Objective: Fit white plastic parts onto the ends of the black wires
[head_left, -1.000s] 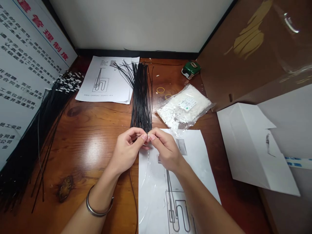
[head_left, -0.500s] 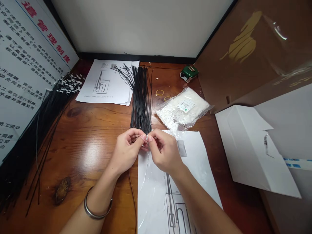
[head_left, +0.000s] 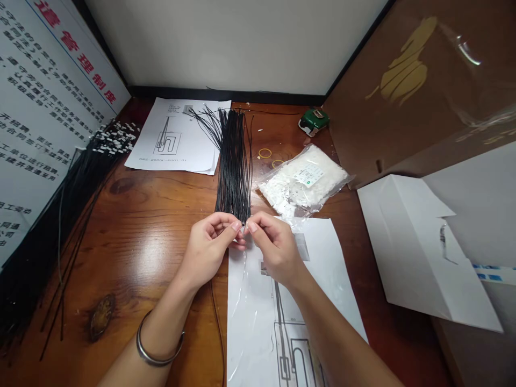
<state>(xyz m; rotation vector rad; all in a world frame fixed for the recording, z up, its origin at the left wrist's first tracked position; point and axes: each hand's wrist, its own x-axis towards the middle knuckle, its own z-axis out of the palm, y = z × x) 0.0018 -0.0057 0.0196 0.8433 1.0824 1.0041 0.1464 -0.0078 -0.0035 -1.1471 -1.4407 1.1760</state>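
Note:
My left hand (head_left: 209, 247) and my right hand (head_left: 274, 244) meet fingertip to fingertip at the near end of a bundle of thin black wires (head_left: 234, 161) lying on the wooden table (head_left: 153, 226). Both hands are pinched closed. A single black wire (head_left: 220, 333) trails from my left hand down towards me. Between the fingertips sits something tiny and pale that I cannot make out. Under my right hand lies a printed drawing sheet in a clear sleeve (head_left: 282, 312).
A clear bag of small white parts (head_left: 304, 180) lies right of the bundle. A heap of black wires with white ends (head_left: 68, 199) runs along the left. A second drawing sheet (head_left: 177, 134), two rubber bands (head_left: 265, 153), a green tape measure (head_left: 314, 119) and a white folded paper (head_left: 419, 242) lie around.
Both hands stay pinched together at the wire ends, with only small finger shifts. The view has moved slightly.

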